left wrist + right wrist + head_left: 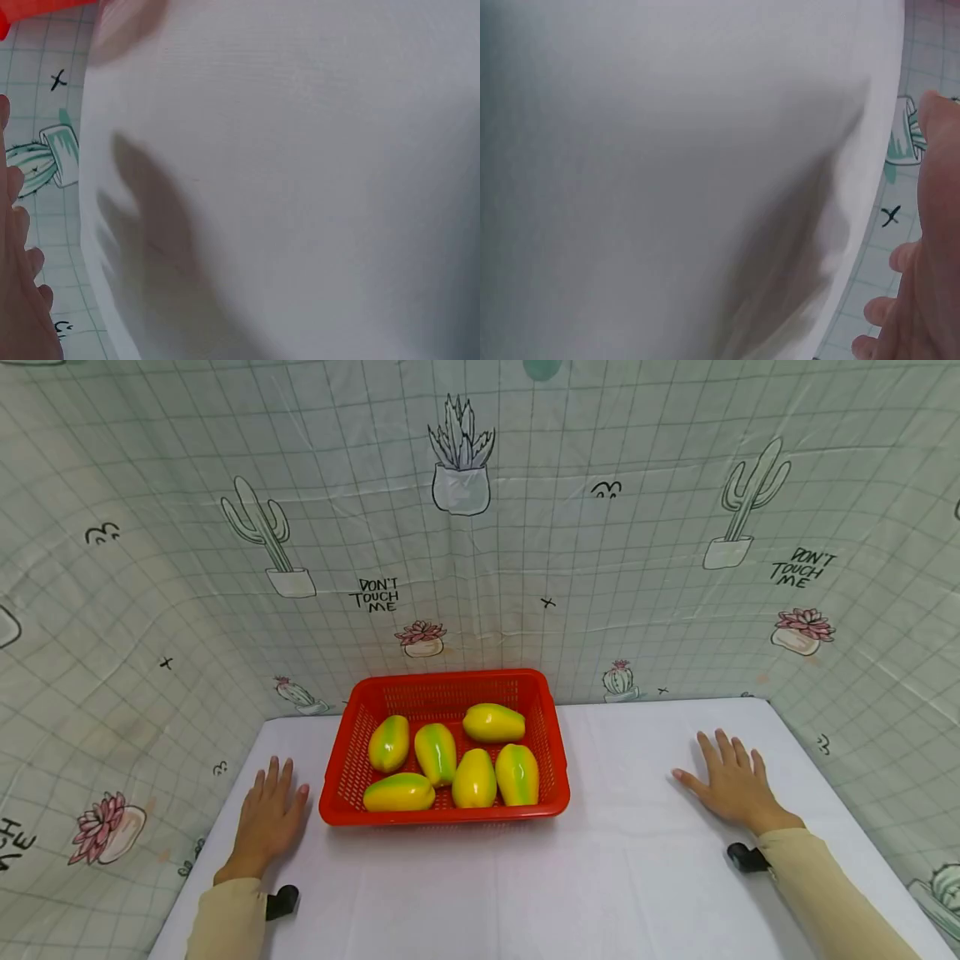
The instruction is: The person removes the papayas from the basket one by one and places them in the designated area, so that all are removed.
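A red plastic basket (444, 816) stands on the white table, holding several glossy yellow-green fruits that look like papayas, such as one papaya (493, 724) at the back right and another papaya (399, 792) lying sideways at the front left. To the left of the basket is my left hand (266, 822), palm down with straight fingers and nothing in it. My right hand (733, 785) is well to the right of the basket, fingers spread and thumb pointing toward it, also holding nothing. In both wrist views the hands cast shadows on the cloth.
The white tablecloth (615, 860) covers the table. A grid-patterned fabric (525, 552) printed with cacti hangs behind and on both sides. Black wrist mounts (283, 902) sit on the beige sleeves (825, 885). A red corner of the basket (45, 9) shows in the left wrist view.
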The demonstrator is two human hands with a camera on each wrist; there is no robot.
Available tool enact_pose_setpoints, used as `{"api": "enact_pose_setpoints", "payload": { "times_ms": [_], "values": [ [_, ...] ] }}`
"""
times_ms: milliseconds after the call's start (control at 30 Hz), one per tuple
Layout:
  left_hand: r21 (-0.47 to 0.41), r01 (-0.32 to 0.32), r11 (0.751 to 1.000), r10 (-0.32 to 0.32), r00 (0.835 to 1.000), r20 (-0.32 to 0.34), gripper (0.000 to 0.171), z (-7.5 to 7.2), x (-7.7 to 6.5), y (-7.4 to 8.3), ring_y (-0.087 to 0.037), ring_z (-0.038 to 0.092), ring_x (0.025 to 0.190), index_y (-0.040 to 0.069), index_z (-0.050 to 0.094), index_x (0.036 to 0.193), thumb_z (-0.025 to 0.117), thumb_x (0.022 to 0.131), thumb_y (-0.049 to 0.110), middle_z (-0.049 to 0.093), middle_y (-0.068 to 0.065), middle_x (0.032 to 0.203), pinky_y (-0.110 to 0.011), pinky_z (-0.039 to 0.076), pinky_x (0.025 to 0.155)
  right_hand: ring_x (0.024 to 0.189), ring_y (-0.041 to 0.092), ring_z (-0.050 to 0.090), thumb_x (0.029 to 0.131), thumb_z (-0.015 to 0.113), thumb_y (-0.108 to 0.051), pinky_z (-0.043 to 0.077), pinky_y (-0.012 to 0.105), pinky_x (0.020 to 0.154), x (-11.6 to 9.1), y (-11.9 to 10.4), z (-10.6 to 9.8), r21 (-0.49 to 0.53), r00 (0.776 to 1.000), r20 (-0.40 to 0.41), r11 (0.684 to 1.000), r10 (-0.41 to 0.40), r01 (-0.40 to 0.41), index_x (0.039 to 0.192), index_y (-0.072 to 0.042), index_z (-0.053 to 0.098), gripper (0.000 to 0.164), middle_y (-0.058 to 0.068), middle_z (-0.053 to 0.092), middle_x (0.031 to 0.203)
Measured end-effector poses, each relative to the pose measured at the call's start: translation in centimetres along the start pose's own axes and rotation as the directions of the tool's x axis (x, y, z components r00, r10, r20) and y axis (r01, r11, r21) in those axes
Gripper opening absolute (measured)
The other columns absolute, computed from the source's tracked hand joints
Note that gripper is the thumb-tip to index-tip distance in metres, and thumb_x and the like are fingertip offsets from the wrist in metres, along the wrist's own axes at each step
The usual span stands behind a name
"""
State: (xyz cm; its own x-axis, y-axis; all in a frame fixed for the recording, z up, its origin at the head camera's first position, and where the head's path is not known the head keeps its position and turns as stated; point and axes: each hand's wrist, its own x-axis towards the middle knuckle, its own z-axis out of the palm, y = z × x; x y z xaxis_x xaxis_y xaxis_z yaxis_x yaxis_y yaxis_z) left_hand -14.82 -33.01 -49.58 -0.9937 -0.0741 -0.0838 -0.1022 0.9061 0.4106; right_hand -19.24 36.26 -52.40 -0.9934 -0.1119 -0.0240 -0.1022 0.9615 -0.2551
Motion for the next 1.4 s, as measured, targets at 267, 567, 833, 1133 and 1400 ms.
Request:
{"api": "enact_pose_setpoints", "payload": {
  "times_ms": [267, 567, 833, 1133, 1400],
  "values": [
    [-0.026, -0.069, 0.997, 0.067, 0.996, -0.062, 0.067, -0.6, 0.7, 0.0, -0.063, 0.014, 0.152, -0.014, 0.019, 0.161, 0.036, 0.114, 0.030, 0.011, -0.039, 0.167, -0.071, 0.011, 0.123, 0.145, 0.068, 0.018, 0.104, 0.055, -0.061, 0.008, 0.080, 0.115, 0.4, -0.3, 0.4, 0.025, 0.999, -0.026, 0.999, -0.041, 0.042, 0.157, 0.013, 0.028, 0.096, 0.047, 0.021, 0.159],
    [-0.161, -0.080, 0.984, 0.072, 0.996, -0.052, 0.064, -2.0, 1.9, 1.0, -0.057, 0.017, 0.155, -0.011, 0.015, 0.164, 0.031, 0.116, 0.030, 0.016, -0.037, 0.168, -0.068, 0.014, 0.124, 0.143, 0.066, 0.023, 0.102, 0.062, -0.057, 0.010, 0.079, 0.115, 0.2, -2.5, -0.7, 0.046, 0.996, -0.044, 0.996, -0.074, 0.076, 0.157, 0.011, 0.032, 0.092, 0.045, 0.024, 0.159],
    [-0.324, -0.026, 0.946, 0.041, 0.998, 0.040, 0.068, -3.1, 2.6, 2.6, -0.054, 0.013, 0.157, -0.004, 0.011, 0.167, 0.028, 0.117, 0.039, 0.013, -0.032, 0.171, -0.069, 0.014, 0.123, 0.142, 0.062, 0.030, 0.099, 0.069, -0.051, 0.015, 0.077, 0.115, 0.3, -4.8, -1.5, 0.015, 0.984, -0.099, 0.989, -0.147, 0.149, 0.157, 0.009, 0.035, 0.089, 0.041, 0.031, 0.158],
    [-0.383, 0.014, 0.924, 0.019, 0.996, 0.083, 0.067, -3.7, 3.7, 3.9, -0.051, 0.024, 0.155, -0.001, 0.014, 0.168, 0.028, 0.116, 0.040, 0.019, -0.030, 0.171, -0.068, 0.025, 0.121, 0.145, 0.059, 0.034, 0.099, 0.071, -0.047, 0.017, 0.075, 0.117, 0.8, -8.3, -2.8, -0.041, 0.969, -0.101, 0.974, -0.226, 0.223, 0.160, 0.005, 0.035, 0.087, 0.037, 0.034, 0.159],
    [-0.489, -0.005, 0.872, 0.053, 0.995, 0.085, 0.064, -3.9, 4.9, 4.7, -0.050, 0.040, 0.146, -0.006, 0.016, 0.166, 0.033, 0.117, 0.032, 0.028, -0.032, 0.167, -0.060, 0.040, 0.116, 0.145, 0.057, 0.034, 0.099, 0.071, -0.046, 0.017, 0.075, 0.119, 1.0, -11.1, -3.9, -0.052, 0.957, -0.106, 0.963, -0.269, 0.265, 0.161, 0.002, 0.034, 0.087, 0.036, 0.036, 0.160]
  ]
}}
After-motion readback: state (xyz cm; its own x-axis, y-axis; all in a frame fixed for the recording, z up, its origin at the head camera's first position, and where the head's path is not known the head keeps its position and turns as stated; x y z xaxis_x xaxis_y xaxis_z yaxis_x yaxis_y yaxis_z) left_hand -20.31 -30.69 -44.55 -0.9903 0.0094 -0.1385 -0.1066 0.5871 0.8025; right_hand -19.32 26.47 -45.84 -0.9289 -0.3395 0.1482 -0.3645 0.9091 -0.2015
